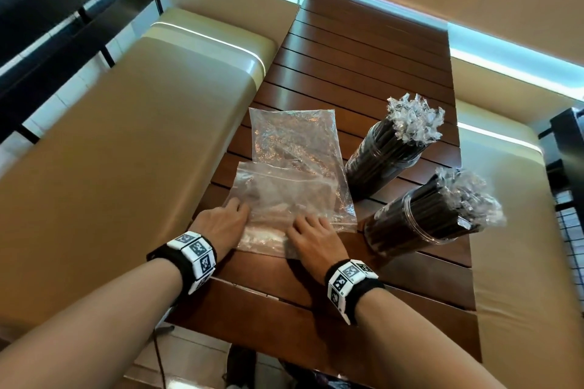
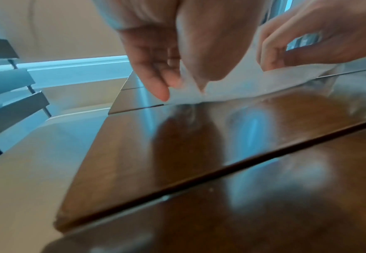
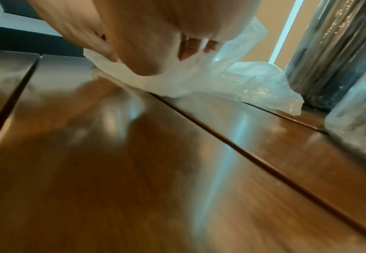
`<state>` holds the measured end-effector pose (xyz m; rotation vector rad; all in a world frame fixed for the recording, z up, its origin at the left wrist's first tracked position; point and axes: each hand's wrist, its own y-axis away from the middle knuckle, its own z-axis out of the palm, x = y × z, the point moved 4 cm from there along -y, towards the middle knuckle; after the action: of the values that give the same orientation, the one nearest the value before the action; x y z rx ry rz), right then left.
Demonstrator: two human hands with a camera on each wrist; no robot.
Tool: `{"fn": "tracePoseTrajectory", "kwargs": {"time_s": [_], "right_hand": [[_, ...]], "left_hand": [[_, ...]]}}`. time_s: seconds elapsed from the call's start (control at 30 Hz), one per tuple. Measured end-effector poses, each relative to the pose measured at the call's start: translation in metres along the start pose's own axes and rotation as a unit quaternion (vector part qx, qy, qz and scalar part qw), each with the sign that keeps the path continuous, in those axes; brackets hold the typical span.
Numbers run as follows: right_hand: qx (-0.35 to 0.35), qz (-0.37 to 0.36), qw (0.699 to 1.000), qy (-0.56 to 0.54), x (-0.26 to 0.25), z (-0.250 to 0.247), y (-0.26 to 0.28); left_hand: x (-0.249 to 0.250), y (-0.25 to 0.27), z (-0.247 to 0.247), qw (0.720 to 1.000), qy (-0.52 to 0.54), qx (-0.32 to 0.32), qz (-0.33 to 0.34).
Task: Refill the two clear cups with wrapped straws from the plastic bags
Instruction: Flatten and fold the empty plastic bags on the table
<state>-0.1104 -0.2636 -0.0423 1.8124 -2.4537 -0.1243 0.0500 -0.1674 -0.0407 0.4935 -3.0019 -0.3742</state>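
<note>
Overhead head view; low wrist views

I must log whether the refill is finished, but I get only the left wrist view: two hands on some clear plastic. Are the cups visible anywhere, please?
Observer: Yes. In the head view, the far cup and the near cup stand on the right side of the table, both packed with wrapped straws.
Operator: Is there one bag or two?
Observer: Two. The near bag overlaps the far bag; both lie flat and look empty.
Operator: Which one do the hands have?
Observer: The near bag. The left hand and the right hand are at its near edge; nothing touches the far bag.
</note>
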Motion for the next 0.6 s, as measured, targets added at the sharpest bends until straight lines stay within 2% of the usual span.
{"fn": "tracePoseTrajectory", "kwargs": {"time_s": [0.07, 0.13, 0.2, 0.23, 0.33, 0.4, 0.5, 0.6], "right_hand": [[-0.021, -0.034, 0.999, -0.025, -0.005, -0.004, 0.006], [-0.054, -0.033, 0.998, -0.007, -0.004, -0.008, 0.009], [-0.071, -0.027, 0.997, 0.019, -0.005, -0.009, 0.007], [-0.066, -0.018, 0.997, 0.019, -0.005, -0.008, 0.005], [-0.052, 0.023, 0.998, -0.033, -0.001, -0.011, -0.003], [-0.047, 0.058, 0.994, -0.074, 0.005, -0.014, -0.006], [-0.042, 0.091, 0.979, -0.177, 0.011, -0.017, -0.009], [-0.04, 0.054, 0.981, -0.18, 0.006, -0.014, -0.008]], "left_hand": [[0.002, 0.001, -0.004, 0.993, -0.07, 0.053, 0.077], [0.003, 0.004, -0.003, 0.977, -0.108, 0.086, 0.16], [0.007, 0.009, 0.0, 0.97, -0.094, 0.064, 0.215], [0.008, 0.013, 0.001, 0.972, -0.067, 0.041, 0.221], [0.003, 0.02, 0.003, 0.98, -0.005, -0.021, 0.196], [0.002, 0.02, 0.0, 0.982, -0.01, -0.019, 0.189], [-0.008, 0.008, -0.003, 0.993, 0.055, -0.026, 0.098], [-0.017, -0.004, 0.004, 0.993, 0.108, -0.049, 0.011]]}}
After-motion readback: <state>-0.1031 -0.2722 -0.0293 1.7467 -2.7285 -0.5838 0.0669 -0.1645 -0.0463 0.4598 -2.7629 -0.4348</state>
